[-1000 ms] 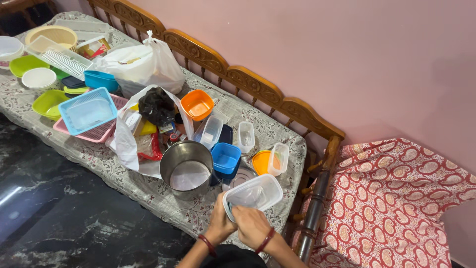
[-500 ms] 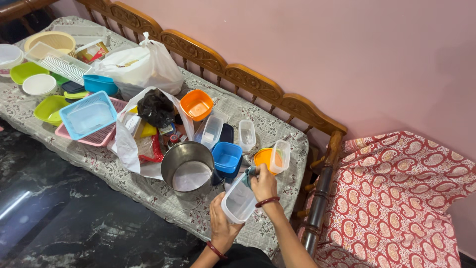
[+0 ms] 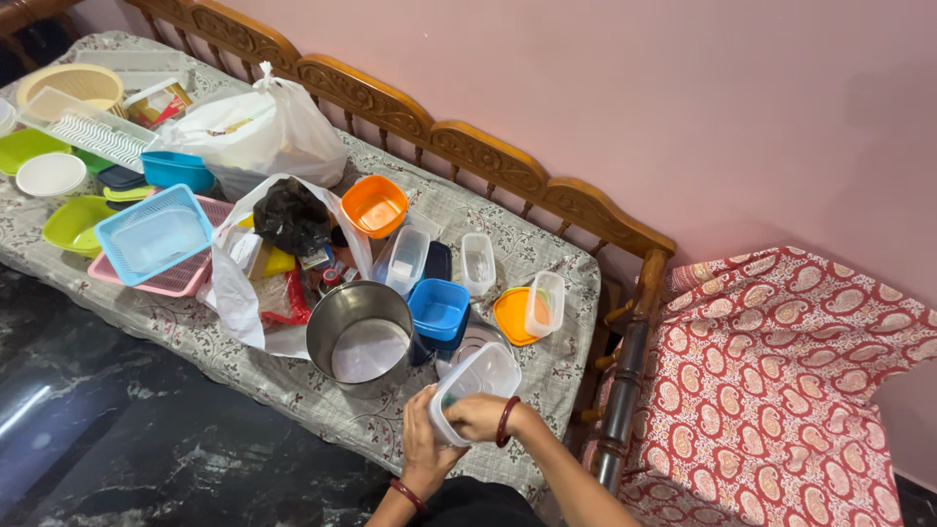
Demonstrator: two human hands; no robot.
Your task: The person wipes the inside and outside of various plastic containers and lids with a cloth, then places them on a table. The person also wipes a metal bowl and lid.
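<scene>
left hand (image 3: 426, 451) cupped, fingers up | right hand (image 3: 476, 417) curled, wrist bent inward

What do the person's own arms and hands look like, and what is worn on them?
Both forearms are bare; no sleeves show. The left hand has a dark red bangle on its wrist. The right hand wears a similar dark red bangle. No gloves; I cannot make out any rings or a watch.

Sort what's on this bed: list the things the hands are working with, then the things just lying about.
In hand:
clear plastic container, cupped by the left hand from below, with the right hand against its near side.

Lying about:
steel pot
blue square tub
orange bowl
orange lid
white plastic bag
blue basket
pink tray
</scene>
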